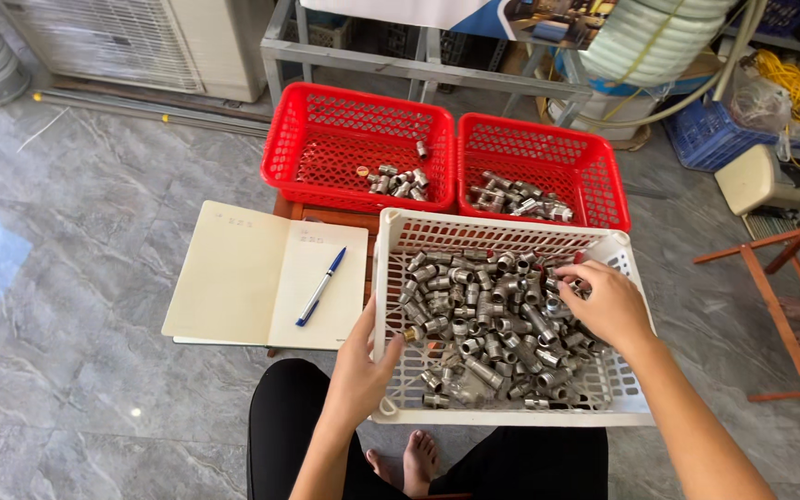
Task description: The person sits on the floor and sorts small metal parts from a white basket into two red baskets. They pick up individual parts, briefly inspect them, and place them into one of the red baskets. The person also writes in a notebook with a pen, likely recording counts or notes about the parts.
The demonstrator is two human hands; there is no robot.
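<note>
The left hand [360,370] grips the near-left rim of a white basket [622,407] resting on the person's lap, its fingers pinching a small brass fitting [411,333]. The right hand [608,304] reaches into the pile of grey metal pipe fittings [483,319] inside, fingers curled around a few pieces. Two red baskets [326,130] with sorted fittings sit just beyond, an open notebook [233,278] with a blue pen [320,287] to the left.

Bright even daylight, soft shadows, sharp focus, slight edge distortion.

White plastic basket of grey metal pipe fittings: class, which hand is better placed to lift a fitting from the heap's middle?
Probably the right hand: its fingers already rest on the grey metal pipe fittings. The left hand is at the white plastic basket edge.
</note>
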